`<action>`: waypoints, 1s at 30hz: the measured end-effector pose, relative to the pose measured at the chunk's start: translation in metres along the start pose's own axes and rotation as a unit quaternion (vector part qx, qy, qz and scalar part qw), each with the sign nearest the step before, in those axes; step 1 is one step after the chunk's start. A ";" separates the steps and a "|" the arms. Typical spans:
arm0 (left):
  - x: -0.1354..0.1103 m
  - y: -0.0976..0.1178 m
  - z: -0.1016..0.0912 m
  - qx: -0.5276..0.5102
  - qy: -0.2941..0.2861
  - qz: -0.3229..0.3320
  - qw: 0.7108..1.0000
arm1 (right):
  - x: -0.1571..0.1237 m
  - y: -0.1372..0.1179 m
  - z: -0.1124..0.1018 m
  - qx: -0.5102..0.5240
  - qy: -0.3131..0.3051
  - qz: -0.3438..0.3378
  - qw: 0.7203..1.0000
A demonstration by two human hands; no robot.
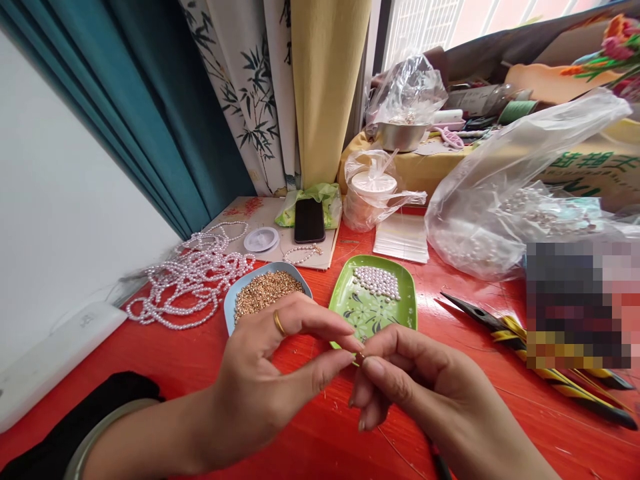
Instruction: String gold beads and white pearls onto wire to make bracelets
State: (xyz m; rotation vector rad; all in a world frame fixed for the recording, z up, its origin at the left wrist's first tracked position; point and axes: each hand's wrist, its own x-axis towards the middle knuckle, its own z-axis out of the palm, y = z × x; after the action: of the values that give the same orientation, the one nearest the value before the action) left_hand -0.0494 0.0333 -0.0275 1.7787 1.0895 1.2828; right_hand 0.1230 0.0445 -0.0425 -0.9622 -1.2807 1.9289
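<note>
My left hand (pixel 270 373), a gold ring on one finger, pinches thumb and forefinger together over the red table (pixel 200 360). My right hand (pixel 420 387) meets it fingertip to fingertip, also pinched. Between the tips sits a tiny bead or thread piece (pixel 361 356), too small to make out. Just behind the hands stand a blue dish of small gold beads (pixel 263 291) and a green tray (pixel 373 313) holding several white pearls (pixel 376 281).
Strings of pearls (pixel 187 277) lie at the left by a thread spool (pixel 261 239) and a phone (pixel 309 220). Pliers with yellow-black handles (pixel 525 347) lie at the right. Plastic bags of pearls (pixel 510 207) and curtains stand behind.
</note>
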 end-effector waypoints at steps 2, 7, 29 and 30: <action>0.001 -0.001 0.001 -0.052 0.000 -0.069 0.996 | 0.000 0.000 0.001 0.002 -0.002 0.000 1.000; 0.001 -0.003 0.000 -0.123 -0.017 -0.185 0.975 | -0.001 0.003 0.004 0.028 -0.005 0.005 1.000; 0.003 -0.007 0.010 -0.157 -0.098 -0.294 0.938 | 0.000 0.000 0.001 0.067 0.016 -0.063 0.996; 0.002 -0.008 0.012 -0.186 -0.119 -0.297 0.929 | -0.001 0.000 0.001 0.062 0.021 -0.064 0.996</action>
State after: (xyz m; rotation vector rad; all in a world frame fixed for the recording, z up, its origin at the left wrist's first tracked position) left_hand -0.0394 0.0382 -0.0372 1.1539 1.0488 0.8062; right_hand 0.1230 0.0434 -0.0415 -0.8324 -1.1550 1.8563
